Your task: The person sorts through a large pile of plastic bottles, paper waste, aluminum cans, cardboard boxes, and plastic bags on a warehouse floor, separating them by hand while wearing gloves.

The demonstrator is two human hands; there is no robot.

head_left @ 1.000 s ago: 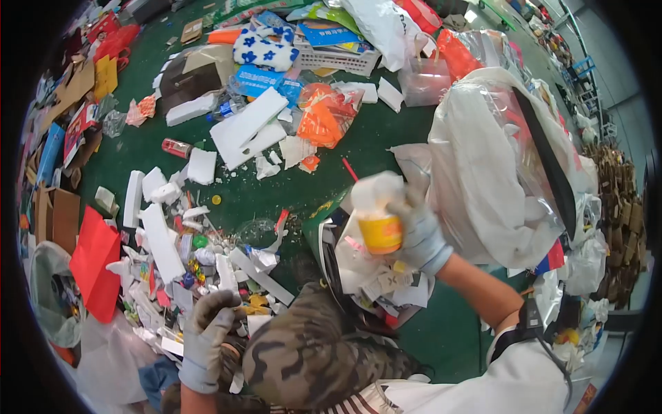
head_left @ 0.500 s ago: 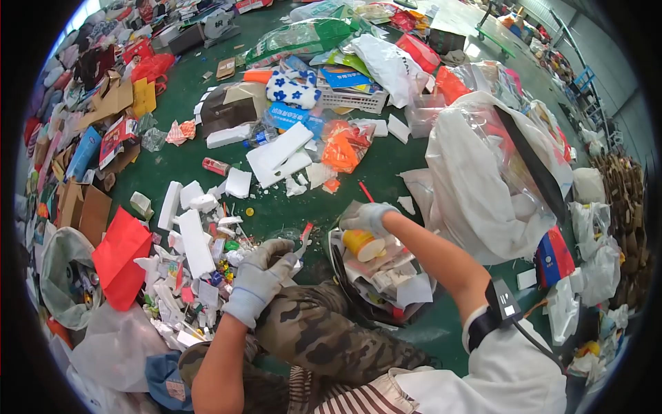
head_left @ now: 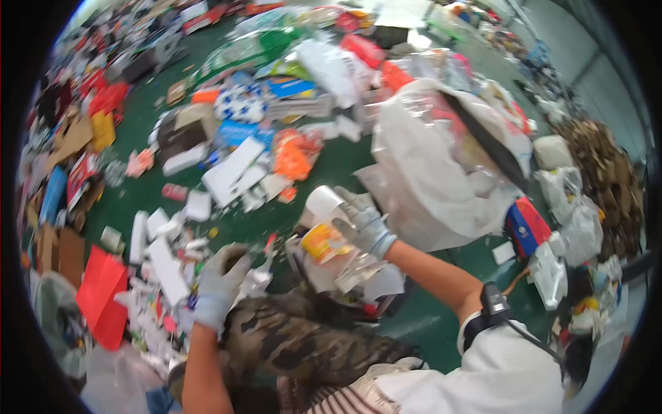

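Observation:
My right hand (head_left: 362,224), in a pale work glove, grips a white cup (head_left: 323,205) above a bin (head_left: 298,259) of mixed waste. Just below it, a yellow-and-white paper cup (head_left: 324,243) lies tilted on top of the bin's papers and clear plastic. My left hand (head_left: 222,279), gloved too, hovers by my knee at the right edge of a heap of small scraps (head_left: 148,297). Its fingers are curved with a gap to the thumb, and nothing shows between them. Blur hides fine detail.
White foam pieces (head_left: 169,269) and a red sheet (head_left: 102,297) lie on the left. Ahead are an orange bag (head_left: 295,153), foam boards (head_left: 234,169) and a grey crate (head_left: 300,107). A large white sack (head_left: 441,172) stands on the right, with a blue-and-red package (head_left: 527,226) beside it.
My right hand has come up from the bin with a white cup in it. My left hand has opened its fingers somewhat. The whole view has shifted as my head turned right.

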